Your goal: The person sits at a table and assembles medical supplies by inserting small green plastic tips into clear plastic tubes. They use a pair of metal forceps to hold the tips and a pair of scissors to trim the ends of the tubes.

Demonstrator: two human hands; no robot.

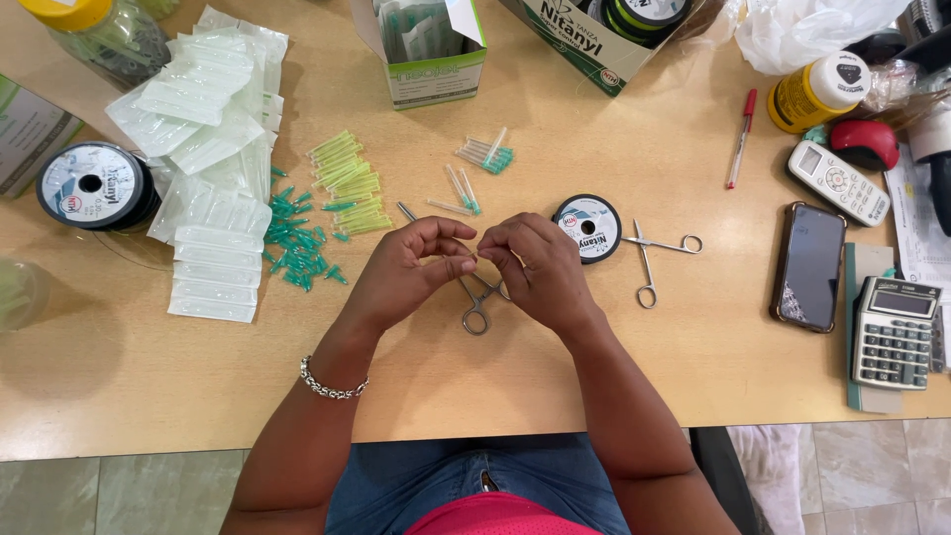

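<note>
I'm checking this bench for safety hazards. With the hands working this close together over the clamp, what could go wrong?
Both hands, left hand and right hand, pinch something too small to make out, so a slip could prick a fingertip. The metal clamp lies partly under them and could get knocked. The loose green-capped needles lie close to the left wrist, so a sweep might scatter them.

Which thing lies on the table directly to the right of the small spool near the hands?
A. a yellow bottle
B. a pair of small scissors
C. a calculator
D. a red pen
B: the small scissors lie open just right of the small spool, beside the right hand.
</note>
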